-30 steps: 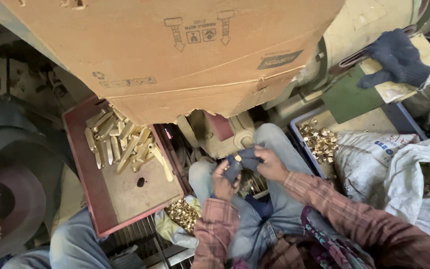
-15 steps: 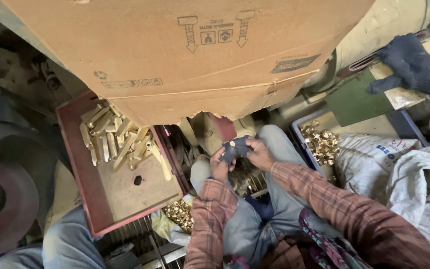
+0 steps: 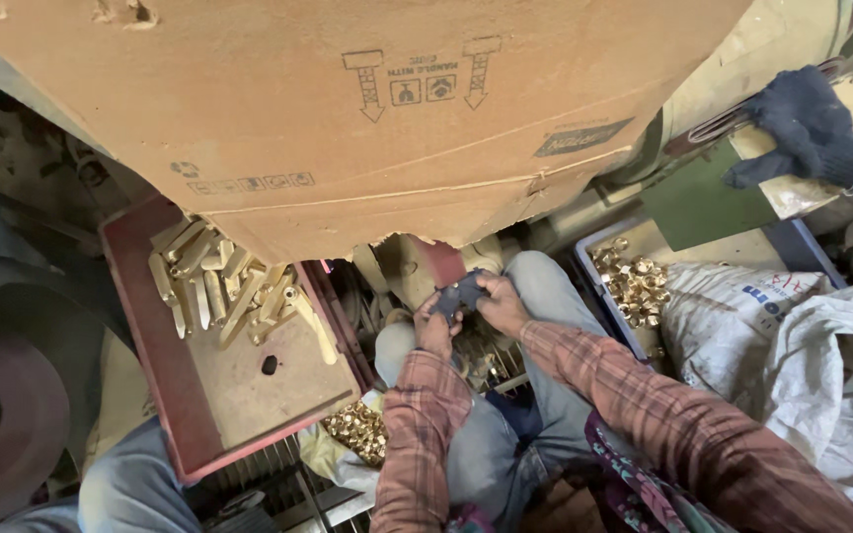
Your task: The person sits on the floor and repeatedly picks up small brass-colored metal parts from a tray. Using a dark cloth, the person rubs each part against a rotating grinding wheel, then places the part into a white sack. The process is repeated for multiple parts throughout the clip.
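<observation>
Both my hands meet over my lap, between my knees in blue jeans. My left hand [image 3: 433, 331] and my right hand [image 3: 502, 304] together grip a small dark blue-grey piece [image 3: 461, 292], which looks like a glove or a cloth; I cannot tell which. My plaid sleeves reach in from below. Left of my knee, a red tray [image 3: 155, 355] holds several brass rods [image 3: 219, 286] heaped at its far end. A blue crate [image 3: 599, 286] of brass nuts [image 3: 634, 281] stands to the right of my right knee.
A big cardboard box [image 3: 397, 118] overhangs the top of the view. A heap of brass fittings [image 3: 357, 429] lies by my left leg. White sacks [image 3: 821, 365] sit at the right, a dark knitted glove [image 3: 812, 128] at the top right, and a round dark wheel [image 3: 2, 415] at the left.
Both hands stay on the dark piece and have shifted slightly up and apart, working it between the fingers. The tray and the crate have not moved.
</observation>
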